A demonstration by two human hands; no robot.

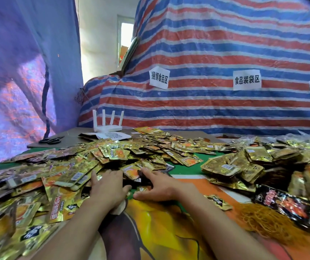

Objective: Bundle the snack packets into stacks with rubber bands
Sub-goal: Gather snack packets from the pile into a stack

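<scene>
A big heap of loose gold snack packets (112, 152) covers the left and middle of the table. My left hand (109, 186) lies flat on the near edge of the heap, fingers straight and thumb pointing right. My right hand (158, 184) is beside it, fingers stretched toward a packet with an orange picture (132, 171), thumb low on the cloth. A few packets sit in the dark gap between the hands. A tangle of orange-yellow rubber bands (266, 220) lies at the near right. Banded stacks of packets (223, 167) are piled to the right.
The table carries a green and orange printed cloth (188, 172). A black and red snack bag (285, 201) lies by the rubber bands. At the back left stand a white router (109, 126), a printed sheet (112, 136) and black scissors (50, 140). A striped tarp (216, 53) with paper labels rises behind.
</scene>
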